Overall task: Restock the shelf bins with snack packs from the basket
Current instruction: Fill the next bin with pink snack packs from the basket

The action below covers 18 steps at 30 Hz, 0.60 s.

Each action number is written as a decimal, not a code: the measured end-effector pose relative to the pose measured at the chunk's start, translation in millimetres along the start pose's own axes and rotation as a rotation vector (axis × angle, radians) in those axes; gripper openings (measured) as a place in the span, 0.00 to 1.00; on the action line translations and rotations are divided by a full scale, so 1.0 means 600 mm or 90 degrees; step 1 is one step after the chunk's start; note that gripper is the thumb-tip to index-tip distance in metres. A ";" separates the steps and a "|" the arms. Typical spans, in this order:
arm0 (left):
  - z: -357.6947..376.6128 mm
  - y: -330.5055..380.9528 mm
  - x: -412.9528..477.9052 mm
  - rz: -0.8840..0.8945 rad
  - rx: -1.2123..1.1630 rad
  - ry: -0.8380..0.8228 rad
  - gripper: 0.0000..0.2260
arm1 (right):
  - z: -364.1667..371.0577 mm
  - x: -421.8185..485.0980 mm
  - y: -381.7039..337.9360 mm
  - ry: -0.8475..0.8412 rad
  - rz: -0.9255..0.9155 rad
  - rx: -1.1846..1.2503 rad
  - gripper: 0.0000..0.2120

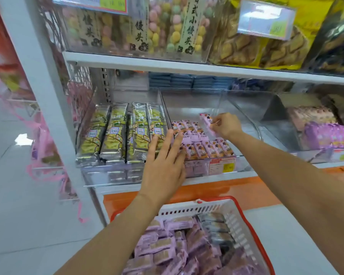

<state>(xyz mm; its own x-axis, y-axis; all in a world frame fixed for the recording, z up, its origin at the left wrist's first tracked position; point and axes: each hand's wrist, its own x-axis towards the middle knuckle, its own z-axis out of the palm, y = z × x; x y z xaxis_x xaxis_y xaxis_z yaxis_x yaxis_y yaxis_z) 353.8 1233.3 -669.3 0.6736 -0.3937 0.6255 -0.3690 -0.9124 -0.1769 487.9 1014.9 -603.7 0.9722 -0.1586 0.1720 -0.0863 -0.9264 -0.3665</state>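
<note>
white shelf [167,64] (clear bins [236,108]) | pale floor [18,205] | right hand [225,125] pinches pink pack [207,122]

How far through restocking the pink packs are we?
Done: rows of pink snack packs fill the front of the clear plastic bin. In hand: the right hand pinches another pink pack above them; the left hand, open, reaches the rows. Left: the white red-rimmed basket holds many more.

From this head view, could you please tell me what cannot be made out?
All in the head view:
Price label print: too small, blurred.
Basket: near end cut off by bottom edge.
Bin: front-left packs behind the left hand.
Pink pack in the right hand: print blurred.
</note>
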 end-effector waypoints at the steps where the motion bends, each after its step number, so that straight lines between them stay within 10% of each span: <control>1: 0.003 0.001 0.000 -0.001 0.006 0.006 0.19 | 0.011 0.010 0.001 -0.004 0.012 -0.013 0.07; 18: 0.004 0.001 0.001 -0.008 0.016 -0.007 0.18 | 0.026 0.021 0.010 -0.175 -0.001 0.020 0.15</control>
<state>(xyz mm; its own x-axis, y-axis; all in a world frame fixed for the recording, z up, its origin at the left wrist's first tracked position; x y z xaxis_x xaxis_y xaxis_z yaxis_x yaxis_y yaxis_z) 355.8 1232.3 -670.8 0.6854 -0.3832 0.6192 -0.3440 -0.9198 -0.1885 503.2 1012.9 -617.9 0.9953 -0.0542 -0.0802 -0.0817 -0.9151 -0.3949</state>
